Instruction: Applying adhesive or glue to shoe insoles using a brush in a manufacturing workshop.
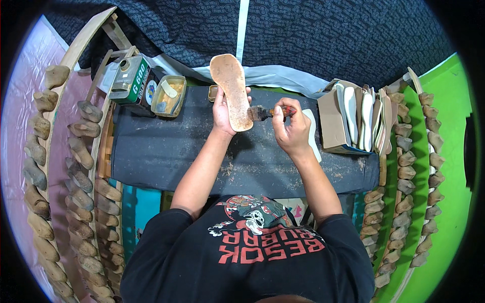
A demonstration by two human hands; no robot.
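Two hands clasp: left an insole (long axis leaning left, wide end away), right a brush

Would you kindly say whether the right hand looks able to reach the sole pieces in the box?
Probably yes: the sole pieces rise above the box, close to the right hand, though the brush it holds may hamper grasping.

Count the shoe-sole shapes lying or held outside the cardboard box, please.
2: a tan sole held up in the left hand, and a white sole on the dark-covered table, partly covered by the right hand. Others could be hidden from this view.
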